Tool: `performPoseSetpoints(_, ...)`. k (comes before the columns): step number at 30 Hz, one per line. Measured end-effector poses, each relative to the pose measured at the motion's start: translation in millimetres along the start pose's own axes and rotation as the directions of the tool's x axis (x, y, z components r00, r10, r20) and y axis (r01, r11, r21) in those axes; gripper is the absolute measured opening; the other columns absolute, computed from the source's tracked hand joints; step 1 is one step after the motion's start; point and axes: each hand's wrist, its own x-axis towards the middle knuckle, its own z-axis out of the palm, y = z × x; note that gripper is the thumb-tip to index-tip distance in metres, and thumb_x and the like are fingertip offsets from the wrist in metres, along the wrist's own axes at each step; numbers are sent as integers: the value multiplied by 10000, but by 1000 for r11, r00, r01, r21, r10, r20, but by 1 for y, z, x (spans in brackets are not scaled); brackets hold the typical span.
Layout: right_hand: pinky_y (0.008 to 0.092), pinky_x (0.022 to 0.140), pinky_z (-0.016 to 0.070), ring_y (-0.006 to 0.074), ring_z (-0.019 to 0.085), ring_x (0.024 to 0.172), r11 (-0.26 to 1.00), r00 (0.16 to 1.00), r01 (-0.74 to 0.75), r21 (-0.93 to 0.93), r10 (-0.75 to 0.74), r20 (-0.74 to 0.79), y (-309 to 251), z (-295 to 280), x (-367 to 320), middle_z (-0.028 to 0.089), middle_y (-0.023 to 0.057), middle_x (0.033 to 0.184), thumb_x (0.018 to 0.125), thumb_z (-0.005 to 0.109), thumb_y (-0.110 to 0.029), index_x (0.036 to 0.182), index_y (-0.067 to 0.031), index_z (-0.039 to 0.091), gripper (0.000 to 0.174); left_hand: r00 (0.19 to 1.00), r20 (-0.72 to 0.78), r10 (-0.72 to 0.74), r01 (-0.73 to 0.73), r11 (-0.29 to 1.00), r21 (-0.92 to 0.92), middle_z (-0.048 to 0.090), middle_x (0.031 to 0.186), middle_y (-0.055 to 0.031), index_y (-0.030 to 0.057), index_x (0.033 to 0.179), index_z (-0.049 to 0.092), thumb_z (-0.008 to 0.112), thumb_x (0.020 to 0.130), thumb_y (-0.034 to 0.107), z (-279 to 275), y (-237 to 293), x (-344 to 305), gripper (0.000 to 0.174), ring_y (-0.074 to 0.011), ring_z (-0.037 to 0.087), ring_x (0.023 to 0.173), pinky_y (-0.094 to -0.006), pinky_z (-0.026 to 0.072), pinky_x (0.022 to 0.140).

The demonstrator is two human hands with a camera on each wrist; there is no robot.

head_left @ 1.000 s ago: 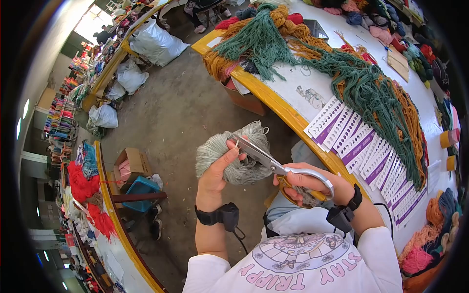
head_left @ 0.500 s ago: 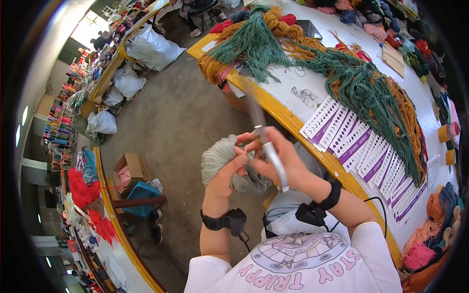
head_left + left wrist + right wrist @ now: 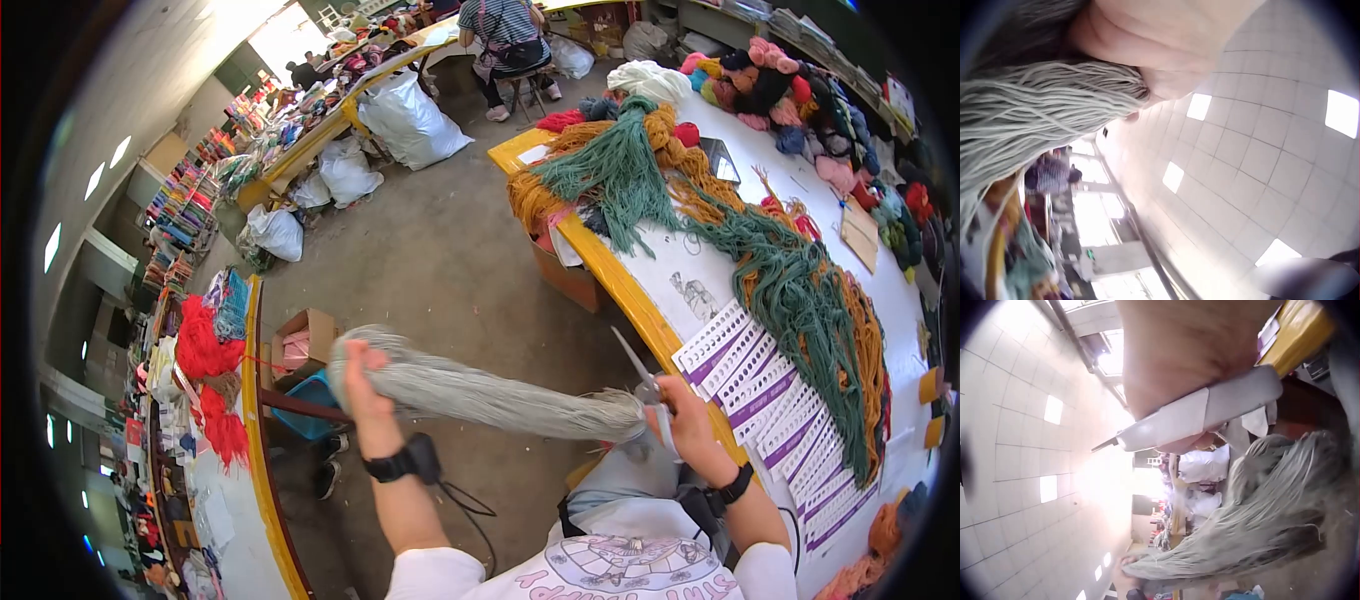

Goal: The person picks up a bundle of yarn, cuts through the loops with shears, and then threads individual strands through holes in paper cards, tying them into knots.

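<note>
A pale grey-green hank of yarn (image 3: 500, 395) stretches between the two hands over the floor. At its left end my left hand (image 3: 366, 388) grips the yarn, and strands (image 3: 1041, 119) run into the crook of that hand in the left wrist view. My right hand (image 3: 695, 425) is at the other end, holding metal scissors (image 3: 634, 352) with the blades pointing up and away. Their pale handle (image 3: 1210, 409) lies across the hand in the right wrist view. The hank's right end overlaps the right fingers in the head view.
On the right, a white table with a yellow edge (image 3: 640, 300) bears green yarn (image 3: 800, 290), orange yarn (image 3: 660, 130) and purple-white cards (image 3: 765, 390). Red yarn (image 3: 205, 345) lies on a left table. A cardboard box (image 3: 318, 328) and white sacks (image 3: 410, 120) stand on the floor.
The bundled hank has been drawn out long. My left hand has moved left with one end, and the right hand has moved right with the scissors. The head view has shifted.
</note>
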Motion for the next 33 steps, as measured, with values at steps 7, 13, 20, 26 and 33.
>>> performPoseSetpoints(7, 276, 481, 389, 197, 496, 492, 983, 979, -182, 17, 183, -86, 29, -32, -33, 517, 81, 592, 727, 607, -31, 977, -58, 482, 280, 953, -245, 178, -232, 949, -213, 377, 571, 5, 107, 728, 420, 439, 897, 218, -111, 47, 67, 203, -137, 413, 534, -309, 433, 634)
performPoseSetpoints(13, 251, 470, 364, 115, 450, 489, 988, 956, -151, 8, 149, -252, 31, -30, -37, 479, 37, 641, 764, 563, -5, 986, -52, 460, 249, 909, -401, 112, -221, 947, -234, 382, 604, -27, 105, 724, 387, 363, 906, 208, -138, 28, 111, 211, -163, 416, 559, -267, 394, 559)
performPoseSetpoints(20, 209, 441, 423, 47, 392, 434, 772, 887, -56, 633, 330, -323, -5, -56, -26, 424, -17, 642, 796, 531, -4, 1029, -68, 403, 274, 992, -34, 121, -122, 877, -464, 296, 576, 24, 95, 751, 413, 410, 916, 256, -92, 19, 69, 230, -90, 289, 507, -222, 277, 487)
performPoseSetpoints(26, 209, 471, 422, 55, 419, 448, 837, 936, -157, 524, 295, -192, -31, -99, -49, 447, -14, 619, 754, 556, -13, 1019, -46, 445, 290, 873, 465, -148, 393, 778, -490, 252, 487, 47, 113, 769, 481, 431, 924, 316, -42, -78, -46, 260, -73, 232, 426, -235, 241, 417)
performPoseSetpoints(33, 236, 585, 428, 99, 519, 617, 897, 892, -440, -47, 431, -139, 12, -96, -91, 578, 44, 705, 732, 615, -55, 1032, -44, 498, 322, 503, 507, -699, 610, 704, 365, 586, 805, 22, 61, 918, 616, 598, 834, 247, 47, -215, -188, 205, -48, 470, 609, -201, 361, 533)
